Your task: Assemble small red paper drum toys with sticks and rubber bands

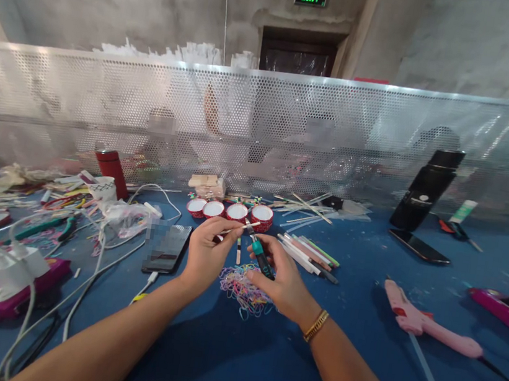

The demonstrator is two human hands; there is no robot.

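Facing a grey wall and, before it, a perforated metal screen. Looking down on a blue table. Reaching over it with the left hand and, just beside it, the right hand. Standing at the right, near the screen: a black flask. Lying nearer on that side: a pink glue gun. Lying left of the hands, face up: a phone. Standing farther left: a red flask. Lined up just beyond the hands: four red tubs. Heaped beneath the right hand: coloured loops. Bunched right of it: pens. Gripped in the right hand's curled fingers: a teal-and-black tool, metal tip pointing away. Pinched between the left hand's closed fingertips, above the table: a thin pale stick, meeting that tip in view; impossible to tell whether touching.
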